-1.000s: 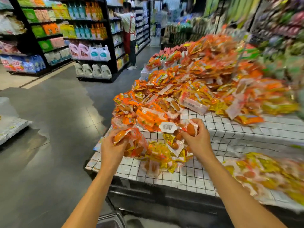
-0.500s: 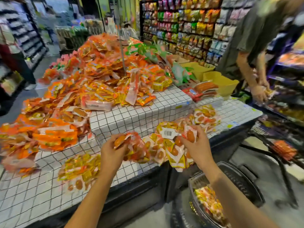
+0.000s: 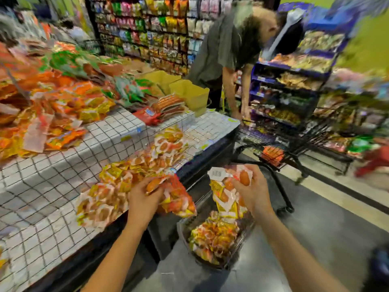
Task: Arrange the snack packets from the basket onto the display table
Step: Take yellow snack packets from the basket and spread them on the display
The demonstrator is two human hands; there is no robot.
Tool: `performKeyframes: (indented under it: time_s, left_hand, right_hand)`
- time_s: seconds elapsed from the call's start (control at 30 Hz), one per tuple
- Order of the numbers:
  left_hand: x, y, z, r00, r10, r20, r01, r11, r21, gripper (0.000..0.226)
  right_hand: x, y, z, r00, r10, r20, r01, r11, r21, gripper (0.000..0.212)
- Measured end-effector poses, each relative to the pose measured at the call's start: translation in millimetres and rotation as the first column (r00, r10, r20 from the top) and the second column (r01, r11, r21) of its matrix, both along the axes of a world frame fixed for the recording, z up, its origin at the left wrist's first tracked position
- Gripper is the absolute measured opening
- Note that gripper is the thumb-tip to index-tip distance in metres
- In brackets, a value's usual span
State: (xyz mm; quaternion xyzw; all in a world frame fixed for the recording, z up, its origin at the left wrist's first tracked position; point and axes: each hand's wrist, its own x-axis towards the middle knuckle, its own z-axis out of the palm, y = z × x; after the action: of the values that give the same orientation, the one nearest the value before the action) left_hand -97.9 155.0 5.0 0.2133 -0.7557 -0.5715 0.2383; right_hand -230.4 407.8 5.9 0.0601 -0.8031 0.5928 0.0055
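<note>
Orange and yellow snack packets fill both hands. The left hand [image 3: 143,200] has its fingers curled round one packet in red netting [image 3: 179,202], held just over the front edge of the counter [image 3: 52,169], with the packet's far end hanging past the edge. The right hand [image 3: 255,192] grips a second packet with a white barcode label [image 3: 226,191], thumb and fingers closed on its upper part. That one hangs clear of the counter, directly above the basket [image 3: 242,245].

One basket stands on the floor beside the counter, between the two forearms, and holds a heap of packets [image 3: 212,239] too jumbled to count. More packets of the same kind lie in a loose row [image 3: 117,192] along the near edge of the checked counter, touching the left hand's packet. They are blurred, so their number cannot be told.

Further back on the counter a large orange pile [image 3: 42,106] is heaped well apart from the hands. Two yellow tubs [image 3: 190,92] stand side by side at the far corner, with a stack of red sausage packs [image 3: 166,107] just in front of them. One other person [image 3: 221,45] bends over a dark cart [image 3: 284,148] beyond the counter's end.
</note>
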Motion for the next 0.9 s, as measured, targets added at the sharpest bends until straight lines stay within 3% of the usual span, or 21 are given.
performKeyframes:
  time_s: [0.37, 0.63, 0.9]
  left_hand:
    - [-110, 55, -30, 0.984, -0.155, 0.085, 0.15, 0.987, 0.063, 0.023]
    - [-193, 44, -89, 0.948, -0.212, 0.238, 0.19, 0.975, 0.113, 0.014]
    - [-255, 46, -180, 0.896, -0.191, 0.402, 0.146, 0.979, 0.14, 0.014]
  right_hand:
    - [-66, 68, -32, 0.988, -0.138, 0.073, 0.138, 0.99, -0.003, 0.035]
    - [-129, 57, -71, 0.973, -0.199, 0.121, 0.19, 0.978, 0.083, 0.038]
    - [-186, 38, -160, 0.946, -0.241, 0.218, 0.214, 0.966, 0.144, 0.03]
